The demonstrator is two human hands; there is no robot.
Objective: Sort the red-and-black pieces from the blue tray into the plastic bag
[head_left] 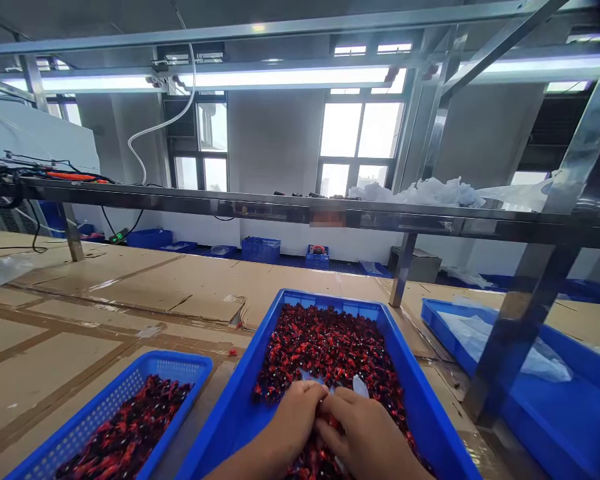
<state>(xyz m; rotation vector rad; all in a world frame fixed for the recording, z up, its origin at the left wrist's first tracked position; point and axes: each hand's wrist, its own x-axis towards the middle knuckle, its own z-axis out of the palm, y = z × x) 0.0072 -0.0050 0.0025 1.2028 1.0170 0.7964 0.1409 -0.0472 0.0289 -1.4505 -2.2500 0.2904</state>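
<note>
Over the large blue tray [420, 400], my left hand [297, 413] and my right hand [355, 427] meet with fingertips pressed together. Both are closed, and what they pinch is hidden by the fingers. Whitish translucent material shows around the fingertips; I cannot tell whether it is finger covering or plastic. A thick layer of small, glossy red and black parts [330, 340] fills much of the tray, and some of them show red just below the hands. Bare blue tray floor appears left of my left hand.
A blue perforated basket [200, 367] with similar red and black parts stands at left. Another blue tray [570, 413] holding clear plastic [510, 347] is at right, behind a metal post [520, 320]. A metal shelf rail [280, 207] crosses ahead above the cardboard-covered table [180, 287].
</note>
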